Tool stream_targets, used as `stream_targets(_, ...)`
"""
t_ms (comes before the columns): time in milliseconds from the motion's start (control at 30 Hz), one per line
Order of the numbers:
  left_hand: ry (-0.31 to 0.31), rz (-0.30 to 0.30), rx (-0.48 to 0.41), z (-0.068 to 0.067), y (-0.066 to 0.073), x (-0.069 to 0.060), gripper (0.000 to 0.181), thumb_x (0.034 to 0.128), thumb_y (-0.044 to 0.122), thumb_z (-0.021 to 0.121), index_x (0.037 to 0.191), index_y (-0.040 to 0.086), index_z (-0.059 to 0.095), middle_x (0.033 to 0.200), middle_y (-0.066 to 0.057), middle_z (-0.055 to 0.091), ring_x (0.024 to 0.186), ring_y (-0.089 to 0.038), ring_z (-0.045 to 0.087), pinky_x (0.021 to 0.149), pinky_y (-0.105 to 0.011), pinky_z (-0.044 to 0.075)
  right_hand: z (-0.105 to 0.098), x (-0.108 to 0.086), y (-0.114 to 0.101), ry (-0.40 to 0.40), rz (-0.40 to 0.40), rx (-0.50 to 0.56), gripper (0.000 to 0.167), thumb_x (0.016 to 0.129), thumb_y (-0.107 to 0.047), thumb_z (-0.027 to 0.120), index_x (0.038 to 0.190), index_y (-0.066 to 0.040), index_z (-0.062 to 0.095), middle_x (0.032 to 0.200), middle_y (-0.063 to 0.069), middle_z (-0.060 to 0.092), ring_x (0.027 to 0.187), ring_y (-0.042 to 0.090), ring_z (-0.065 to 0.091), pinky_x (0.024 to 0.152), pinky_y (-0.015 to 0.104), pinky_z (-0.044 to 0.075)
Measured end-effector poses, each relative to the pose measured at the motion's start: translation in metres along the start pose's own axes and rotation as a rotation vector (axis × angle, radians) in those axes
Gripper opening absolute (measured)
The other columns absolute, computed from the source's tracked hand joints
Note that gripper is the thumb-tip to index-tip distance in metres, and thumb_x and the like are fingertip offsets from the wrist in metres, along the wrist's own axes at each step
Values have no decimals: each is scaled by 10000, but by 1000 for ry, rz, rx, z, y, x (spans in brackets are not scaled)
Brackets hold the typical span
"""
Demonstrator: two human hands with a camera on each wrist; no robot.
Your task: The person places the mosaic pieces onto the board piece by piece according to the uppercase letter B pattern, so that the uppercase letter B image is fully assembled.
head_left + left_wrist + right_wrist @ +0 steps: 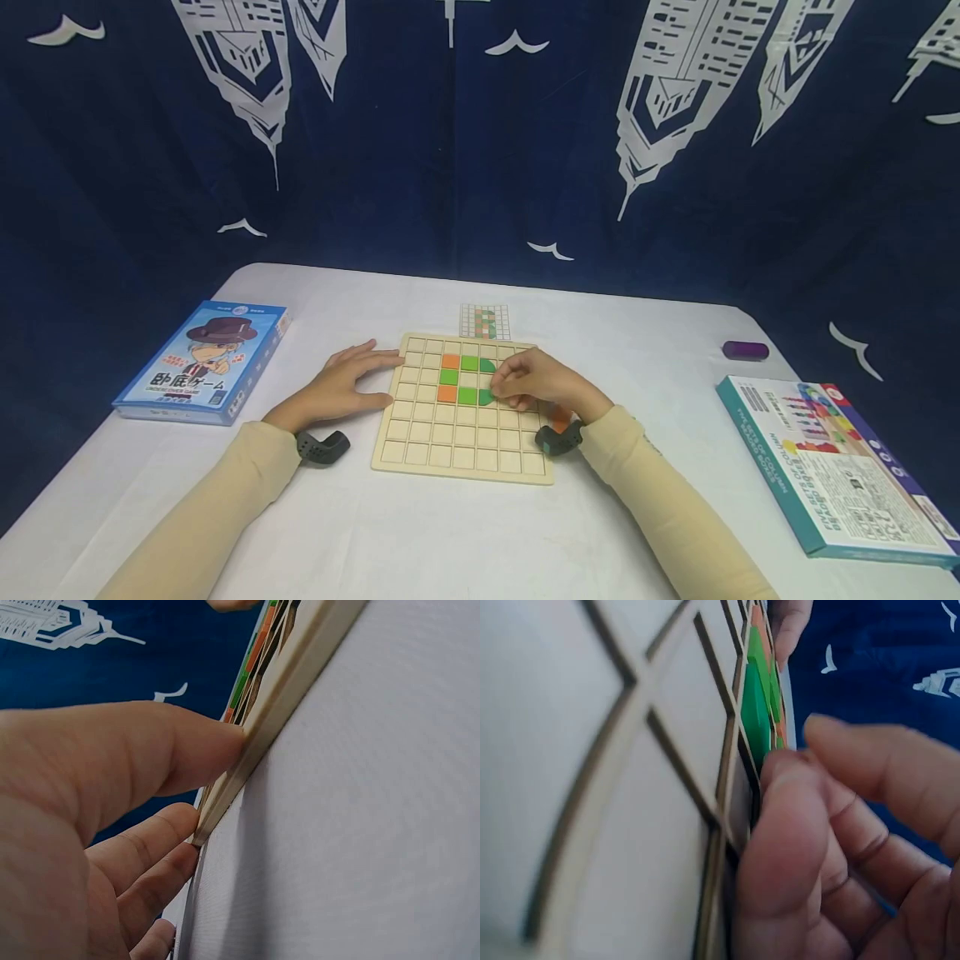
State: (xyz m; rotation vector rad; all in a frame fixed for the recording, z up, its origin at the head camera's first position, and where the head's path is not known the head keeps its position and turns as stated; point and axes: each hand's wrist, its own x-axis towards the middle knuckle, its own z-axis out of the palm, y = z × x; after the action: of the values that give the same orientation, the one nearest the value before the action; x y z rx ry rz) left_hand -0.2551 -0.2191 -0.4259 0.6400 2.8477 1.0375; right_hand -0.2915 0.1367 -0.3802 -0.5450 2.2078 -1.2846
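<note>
A pale wooden grid board (442,457) lies on the table with orange (450,361), light green (469,363) and rounded dark green tiles (487,365) in some of its squares. My left hand (341,390) is at the board's left edge, fingers extended; in the left wrist view the thumb (202,746) touches the board's side. Over the board, my right hand (542,379) has bent fingers, its fingertips beside the lower dark green tile (485,398). In the right wrist view a dark green tile (755,712) shows just past the thumb; whether anything is pinched is hidden.
Behind the board lies a small printed grid card (484,322). Orange pieces (560,417) sit partly under the right wrist. A blue game box (206,360) stands left; a teal-edged box (840,467) and a purple cylinder (745,351) lie right. A dark curtain hangs behind.
</note>
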Motion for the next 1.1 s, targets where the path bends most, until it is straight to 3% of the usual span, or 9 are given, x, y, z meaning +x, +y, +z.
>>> stream_targets(433, 6, 3, 6, 0, 0, -1, 657, 946, 316, 776, 1539, 92, 602, 1652, -161, 498, 1626, -467, 197, 1283, -697, 98, -34, -33, 25, -27, -61, 158, 298, 1049, -82, 675, 1268, 120, 685, 940, 32, 702, 677, 107, 572, 620, 220, 508)
stream_targets(700, 5, 8, 3, 0, -1, -1, 649, 951, 304, 774, 1539, 91, 603, 1652, -160, 500, 1628, -466, 195, 1288, -694, 89, -54, -54, 45, 0, -98, 169, 324, 1048, -30, 629, 1279, 197, 618, 784, -1, 652, 624, 89, 550, 595, 207, 492)
stream_targets(933, 4, -1, 5, 0, 0, -1, 655, 947, 310, 776, 1543, 101, 602, 1654, -154, 499, 1631, -457, 188, 1284, -700, 96, -66, -69, 56, 39, -46, 169, 274, 1055, -67, 635, 1252, 120, 671, 772, -12, 634, 621, 86, 533, 575, 203, 455)
stream_targets(1100, 5, -5, 2, -1, 3, -1, 657, 947, 318, 779, 1542, 101, 603, 1654, -157, 499, 1631, -457, 187, 1281, -707, 97, -66, -73, 60, 48, -51, 211, 209, 1047, -46, 638, 1213, 51, 721, 777, -3, 637, 627, 78, 529, 569, 189, 468)
